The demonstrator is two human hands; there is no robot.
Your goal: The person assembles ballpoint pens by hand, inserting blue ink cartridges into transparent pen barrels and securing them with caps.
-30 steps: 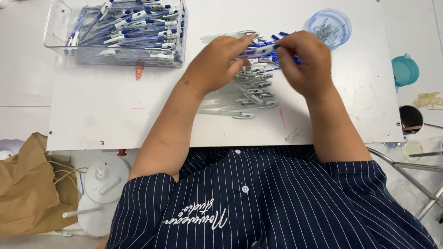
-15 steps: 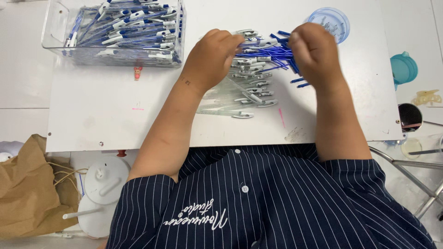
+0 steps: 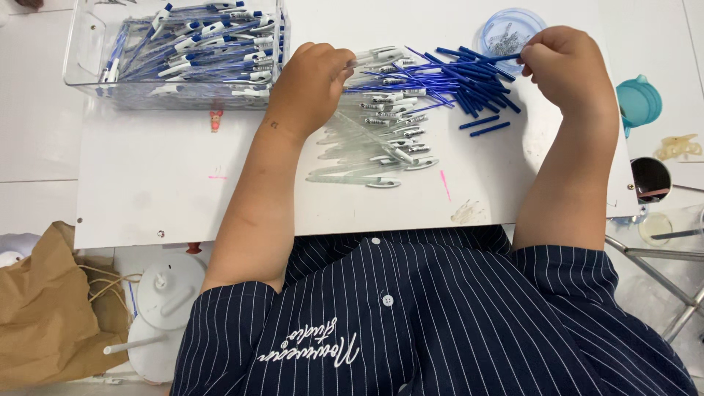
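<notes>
1. White tabletop (image 3: 161, 198) fills the upper view; its near edge runs just above the person's striped shirt, and its left edge stands beside a brown paper bag (image 3: 44, 315).
2. The left half of the tabletop below the clear plastic bin (image 3: 88, 44) is bare, giving the widest free room; the bin sits hard against the far left corner, packed with assembled blue-and-white pens (image 3: 198, 44).
3. The left hand (image 3: 312, 81) rests just right of the bin's wall, fingers curled shut around a clear pen barrel (image 3: 374, 55) whose tip juts out to the right.
4. The right hand (image 3: 565, 66) is raised near the far right of the tabletop, thumb and fingers pinched narrow on a blue refill (image 3: 499, 57) pointing left toward the barrel; the two parts are close but apart.
5. Between the hands lies a heap of blue refills (image 3: 455, 81), fanned out toward the right, with two strays (image 3: 484, 126) lying loose just below it.
6. Below the heap, a spread of clear barrels (image 3: 367, 147) reaches toward the middle of the tabletop, leaving a bare strip before the near edge.
7. A round blue dish of small springs (image 3: 506, 33) sits at the far edge, just left of the right hand.
8. Beyond the right edge stand a teal lid (image 3: 638, 99) and a small round mirror (image 3: 649, 180).
</notes>
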